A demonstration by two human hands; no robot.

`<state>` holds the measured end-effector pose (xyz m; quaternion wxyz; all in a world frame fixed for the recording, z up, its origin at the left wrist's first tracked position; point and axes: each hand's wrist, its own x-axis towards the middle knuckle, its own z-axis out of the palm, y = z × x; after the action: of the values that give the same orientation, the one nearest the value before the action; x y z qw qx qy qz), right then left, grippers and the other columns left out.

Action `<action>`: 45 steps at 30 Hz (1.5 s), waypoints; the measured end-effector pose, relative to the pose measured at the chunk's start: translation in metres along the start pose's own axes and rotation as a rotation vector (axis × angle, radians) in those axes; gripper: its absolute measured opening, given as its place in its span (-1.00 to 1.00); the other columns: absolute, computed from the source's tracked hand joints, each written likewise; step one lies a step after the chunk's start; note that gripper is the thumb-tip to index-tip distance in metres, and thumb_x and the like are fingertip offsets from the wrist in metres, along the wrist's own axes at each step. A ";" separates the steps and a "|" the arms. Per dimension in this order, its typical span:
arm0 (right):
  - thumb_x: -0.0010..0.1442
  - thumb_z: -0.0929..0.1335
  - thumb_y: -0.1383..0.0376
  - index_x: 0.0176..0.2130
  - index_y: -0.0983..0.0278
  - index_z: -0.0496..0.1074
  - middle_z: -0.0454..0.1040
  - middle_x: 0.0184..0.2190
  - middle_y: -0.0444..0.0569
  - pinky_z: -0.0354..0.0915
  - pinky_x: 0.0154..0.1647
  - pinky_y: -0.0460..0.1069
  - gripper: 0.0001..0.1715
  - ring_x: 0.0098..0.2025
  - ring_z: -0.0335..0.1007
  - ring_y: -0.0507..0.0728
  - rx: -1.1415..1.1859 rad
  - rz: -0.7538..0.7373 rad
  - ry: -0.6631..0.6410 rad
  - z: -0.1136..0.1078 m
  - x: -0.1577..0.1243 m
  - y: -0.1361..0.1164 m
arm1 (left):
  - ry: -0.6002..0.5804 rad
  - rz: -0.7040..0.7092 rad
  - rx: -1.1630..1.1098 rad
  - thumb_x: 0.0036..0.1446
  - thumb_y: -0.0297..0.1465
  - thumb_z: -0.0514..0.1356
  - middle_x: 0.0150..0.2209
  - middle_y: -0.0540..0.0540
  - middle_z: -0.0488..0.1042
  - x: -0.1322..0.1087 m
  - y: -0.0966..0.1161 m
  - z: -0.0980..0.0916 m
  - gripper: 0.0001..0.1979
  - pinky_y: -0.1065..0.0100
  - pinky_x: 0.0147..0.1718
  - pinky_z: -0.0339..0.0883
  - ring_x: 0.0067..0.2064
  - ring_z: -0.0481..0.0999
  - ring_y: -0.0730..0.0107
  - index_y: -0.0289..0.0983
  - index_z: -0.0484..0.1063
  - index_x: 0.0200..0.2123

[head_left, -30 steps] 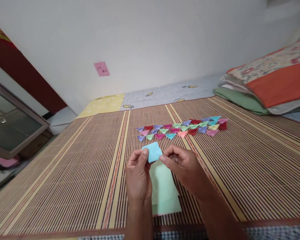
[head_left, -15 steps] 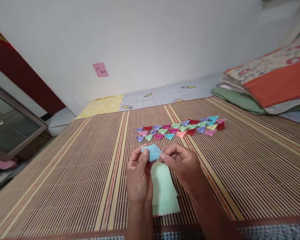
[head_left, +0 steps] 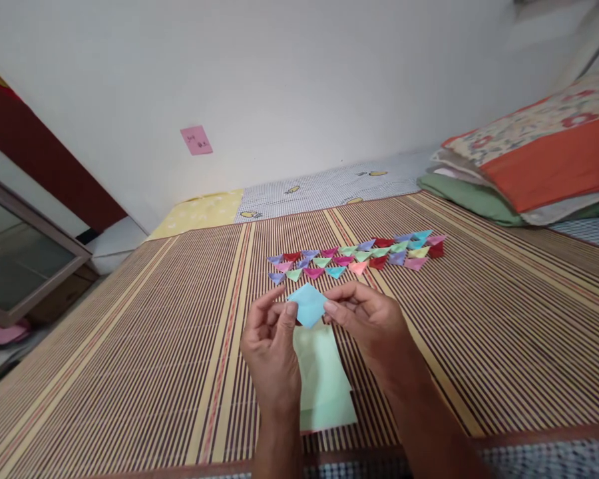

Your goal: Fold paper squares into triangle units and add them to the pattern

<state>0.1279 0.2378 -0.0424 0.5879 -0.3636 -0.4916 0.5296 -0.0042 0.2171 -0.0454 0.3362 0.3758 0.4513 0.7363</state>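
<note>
Between my two hands a small light-blue folded paper (head_left: 308, 305) is held up, showing as a diamond with one corner pointing down. My left hand (head_left: 272, 332) pinches its left corner between thumb and fingers. On the other side, the thumb and fingertips of my right hand (head_left: 367, 319) grip the right corner. Pale green paper sheets (head_left: 324, 372) lie on the striped mat (head_left: 180, 346) below and behind the hands. Just beyond the fingers, several small folded paper triangles (head_left: 335, 272) in many colours are set out in rows.
A patterned bedsheet (head_left: 309, 193) shows past the mat's far edge, against a white wall (head_left: 299, 80) bearing a pink note (head_left: 196, 140). Folded bedding (head_left: 539, 166) is stacked at the right. A glass-fronted cabinet (head_left: 24, 246) stands at the left.
The blue paper has turned from a tilted position to a diamond facing me. My left hand has moved slightly left, and its fingers have shifted to the paper's left corner.
</note>
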 end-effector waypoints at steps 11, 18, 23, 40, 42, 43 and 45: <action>0.25 0.40 0.26 -0.27 0.23 0.50 0.53 -0.43 -0.10 0.40 -0.37 -0.02 -0.92 -0.39 0.48 0.10 -0.266 -0.151 0.123 0.000 -0.005 -0.010 | -0.037 0.147 0.170 0.13 -0.35 0.40 -0.21 -0.09 0.57 -0.005 0.008 0.005 -0.93 0.38 -0.26 0.44 -0.23 0.54 0.35 -0.18 0.66 -0.29; 0.27 0.38 0.28 -0.27 0.22 0.48 0.49 -0.45 -0.13 0.36 -0.37 -0.03 -0.93 -0.40 0.45 0.08 -0.284 -0.140 0.082 -0.003 -0.004 -0.009 | -0.072 0.147 0.177 0.18 -0.37 0.37 -0.26 -0.07 0.57 -0.005 0.006 0.003 -0.87 0.38 -0.26 0.43 -0.22 0.54 0.34 -0.16 0.64 -0.17; 0.25 0.39 0.28 -0.28 0.22 0.48 0.49 -0.46 -0.14 0.37 -0.38 -0.04 -0.94 -0.41 0.44 0.07 -0.218 -0.141 0.105 -0.002 -0.003 -0.006 | -0.131 0.237 0.260 0.23 -0.38 0.32 -0.29 -0.06 0.54 -0.006 0.010 0.003 -0.92 0.39 -0.34 0.36 -0.26 0.49 0.35 -0.16 0.65 -0.29; 0.22 0.43 0.30 -0.25 0.21 0.42 0.49 -0.31 -0.08 0.42 -0.22 0.04 -0.91 -0.27 0.46 0.12 -0.281 -0.250 0.110 0.004 -0.009 -0.015 | 0.012 -0.117 -0.184 0.07 -0.23 0.45 -0.52 0.07 0.44 -0.005 -0.001 0.007 -0.74 0.52 -0.43 0.34 -0.51 0.40 0.55 -0.27 0.52 -0.40; 0.24 0.41 0.29 -0.33 0.21 0.39 0.45 -0.35 -0.11 0.38 -0.28 0.02 -0.90 -0.32 0.41 0.09 -0.294 -0.258 0.085 0.007 -0.010 -0.015 | 0.048 -0.109 -0.182 0.06 -0.23 0.45 -0.53 0.08 0.44 -0.006 -0.001 0.007 -0.75 0.52 -0.43 0.35 -0.51 0.41 0.55 -0.27 0.53 -0.39; 0.25 0.40 0.30 -0.34 0.21 0.39 0.43 -0.36 -0.12 0.36 -0.31 0.00 -0.88 -0.34 0.39 0.08 -0.298 -0.262 0.069 0.008 -0.010 -0.015 | 0.060 -0.106 -0.175 0.06 -0.23 0.45 -0.53 0.08 0.44 -0.006 -0.002 0.007 -0.75 0.52 -0.42 0.35 -0.51 0.41 0.55 -0.27 0.53 -0.38; 0.24 0.40 0.30 -0.35 0.21 0.39 0.41 -0.37 -0.14 0.32 -0.34 -0.01 -0.88 -0.36 0.35 0.06 -0.302 -0.269 0.054 0.010 -0.011 -0.014 | 0.065 -0.095 -0.156 0.07 -0.23 0.45 -0.51 0.08 0.45 -0.007 -0.001 0.008 -0.75 0.51 -0.41 0.36 -0.50 0.42 0.55 -0.26 0.53 -0.37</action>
<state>0.1223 0.2239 -0.0283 0.6052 -0.3929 -0.5935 0.3564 0.0066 0.2150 -0.0460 0.3840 0.3027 0.4205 0.7642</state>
